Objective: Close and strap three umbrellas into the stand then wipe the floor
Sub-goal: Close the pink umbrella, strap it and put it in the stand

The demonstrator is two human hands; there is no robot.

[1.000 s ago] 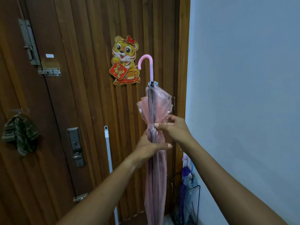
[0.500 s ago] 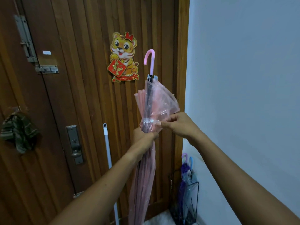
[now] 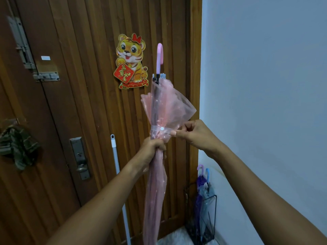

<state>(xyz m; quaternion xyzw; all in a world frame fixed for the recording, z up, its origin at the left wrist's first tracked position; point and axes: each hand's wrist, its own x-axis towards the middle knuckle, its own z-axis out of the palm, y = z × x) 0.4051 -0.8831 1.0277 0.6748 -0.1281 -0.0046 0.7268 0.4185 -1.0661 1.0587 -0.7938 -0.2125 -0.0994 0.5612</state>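
The pink umbrella (image 3: 155, 191) is held handle-up before the door (image 3: 88, 106), strap (image 3: 159, 129) wrapped around its canopy (image 3: 165, 106). The left hand (image 3: 153, 149) grips the canopy below the strap; the right hand (image 3: 195, 135) pinches the strap end. The door's tiger sticker (image 3: 131, 62) bears gold Chinese characters.

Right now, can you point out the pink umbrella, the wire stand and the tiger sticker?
pink umbrella (image 3: 155, 191): head view, lower half of the folded canopy.
wire stand (image 3: 215, 213): head view, its front right corner post.
tiger sticker (image 3: 130, 52): head view, the tiger's face.
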